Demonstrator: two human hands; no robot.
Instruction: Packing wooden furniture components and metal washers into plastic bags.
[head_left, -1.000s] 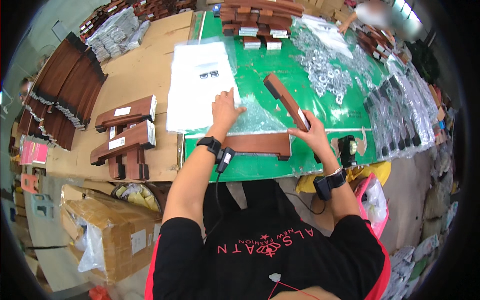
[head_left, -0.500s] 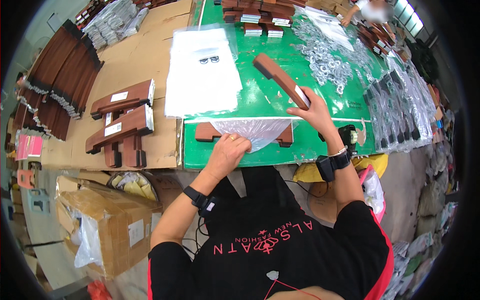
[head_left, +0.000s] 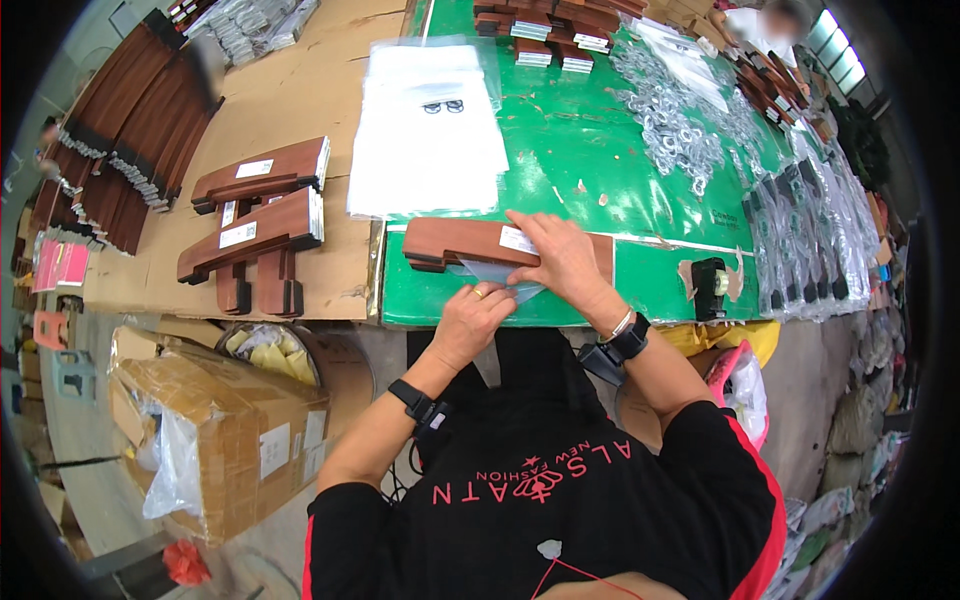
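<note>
A reddish-brown wooden piece (head_left: 462, 236) with a black notched end and a white label lies at the green table's front edge. My right hand (head_left: 568, 262) is closed on it from above, fingers over the far edge near the label, thumb on the near side. Clear plastic film (head_left: 490, 270) comes out from under the piece toward me. My left hand (head_left: 474, 322), just in front, pinches the film's near edge. More brown wood shows beyond my right hand; whether it is a second piece underneath, I cannot tell.
Flat white plastic bags (head_left: 425, 150) lie behind the piece. Stacked wooden pieces (head_left: 255, 230) rest on cardboard to the left. A tape dispenser (head_left: 710, 288) stands at the right, near bagged pieces (head_left: 805, 235). Clear plastic rings (head_left: 665, 130) are heaped farther back, where another person (head_left: 765, 30) is.
My right hand has brought the wooden piece down and left, from the air onto the table over the film. My left hand stays at the film, slightly lower.
</note>
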